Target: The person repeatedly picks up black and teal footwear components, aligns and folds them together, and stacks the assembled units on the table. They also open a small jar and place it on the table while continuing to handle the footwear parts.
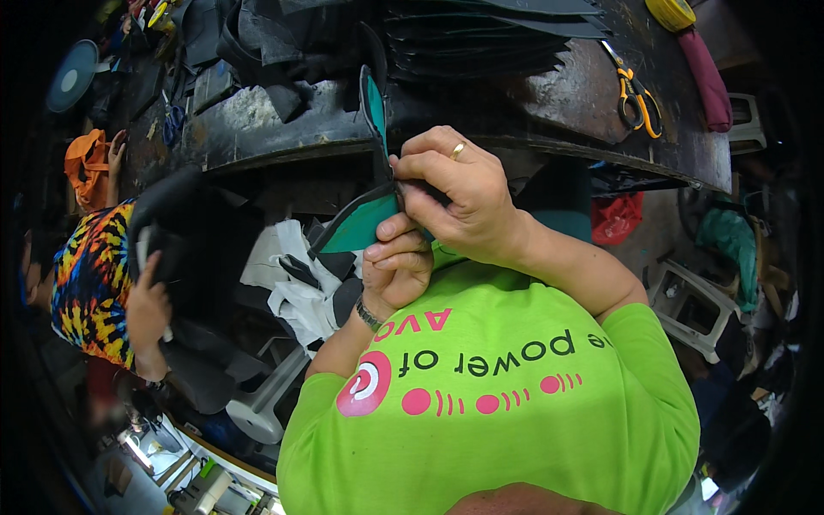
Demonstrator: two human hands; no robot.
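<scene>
A black sheet piece with teal lining hangs folded over the table's near edge, its upper flap standing up against the tabletop. My left hand, a dark watch at its wrist, grips the lower part with bent fingers. Just above it, my right hand, with a ring on one finger, pinches the piece's edge near the fold. The fingertips of both hands nearly meet there. Whether something small is between the right fingers is too hidden to tell.
Stacked black sheets lie on the dark table, with yellow-and-black scissors to the right. More black pieces are at the left. Below are white cloth scraps and a plastic stool. A co-worker in a multicoloured top works at left.
</scene>
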